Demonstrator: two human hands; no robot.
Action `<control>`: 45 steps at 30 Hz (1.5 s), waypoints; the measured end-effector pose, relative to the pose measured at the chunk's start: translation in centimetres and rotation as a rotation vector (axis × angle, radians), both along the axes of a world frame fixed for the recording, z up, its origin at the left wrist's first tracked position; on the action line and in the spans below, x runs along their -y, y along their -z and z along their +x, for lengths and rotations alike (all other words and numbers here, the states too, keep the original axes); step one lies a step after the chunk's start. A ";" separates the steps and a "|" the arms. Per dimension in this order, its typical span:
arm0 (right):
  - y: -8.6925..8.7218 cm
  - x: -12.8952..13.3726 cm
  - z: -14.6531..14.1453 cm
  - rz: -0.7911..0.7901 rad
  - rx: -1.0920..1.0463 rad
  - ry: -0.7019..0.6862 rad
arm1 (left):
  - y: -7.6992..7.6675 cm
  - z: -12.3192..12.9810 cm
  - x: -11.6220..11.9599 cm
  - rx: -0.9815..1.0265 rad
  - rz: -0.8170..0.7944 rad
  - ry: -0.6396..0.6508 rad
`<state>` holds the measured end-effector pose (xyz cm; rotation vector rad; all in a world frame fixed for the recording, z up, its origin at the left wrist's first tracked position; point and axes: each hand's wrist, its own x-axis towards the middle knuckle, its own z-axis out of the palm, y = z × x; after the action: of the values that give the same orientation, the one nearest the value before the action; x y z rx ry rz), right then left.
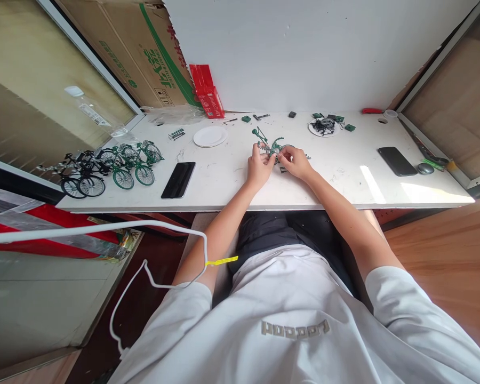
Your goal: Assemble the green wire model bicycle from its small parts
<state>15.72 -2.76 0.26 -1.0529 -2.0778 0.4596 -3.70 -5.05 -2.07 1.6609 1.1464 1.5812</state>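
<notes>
A small green model bicycle (277, 145), only partly put together as far as I can see, is held just above the white table. My left hand (259, 168) pinches it from the left, with thumb and fingers closed near its middle. From the right, my right hand (298, 163) grips it with the fingertips pressed together. The fingers hide part of the frame. A dark wheel shows behind my right fingers. Whether a tiny part sits between the fingertips is too small to tell.
Several model bicycles (122, 162), black and green, stand at the left. A phone (178, 180) and white plate (210, 136) lie nearby. Another plate (334, 131) holds black parts. A second phone (397, 161) is at right. A white cable (144, 224) crosses by my left arm.
</notes>
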 end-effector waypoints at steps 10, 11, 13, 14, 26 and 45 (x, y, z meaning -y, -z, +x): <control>-0.2 0.2 -0.2 -0.015 -0.025 0.032 | -0.1 0.2 0.1 0.003 0.011 -0.009; -0.2 0.2 -0.2 -0.013 -0.032 0.036 | 0.0 0.2 0.1 0.005 0.014 -0.004; -0.2 0.3 -0.2 -0.009 -0.053 0.042 | 0.0 0.1 0.0 0.011 0.016 0.005; -0.2 0.3 -0.2 -0.010 -0.064 0.043 | 0.1 0.1 0.0 0.011 0.016 0.009; -0.2 0.1 -0.2 -0.012 -0.028 0.039 | 0.5 0.1 -0.4 -0.008 -0.002 0.013; 0.0 0.0 0.0 -0.011 -0.057 0.048 | -0.5 0.3 0.4 0.058 0.006 0.087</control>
<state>15.73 -2.72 0.25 -1.0812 -1.9978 0.4722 -3.38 -5.41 -1.62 1.6360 1.0275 1.5693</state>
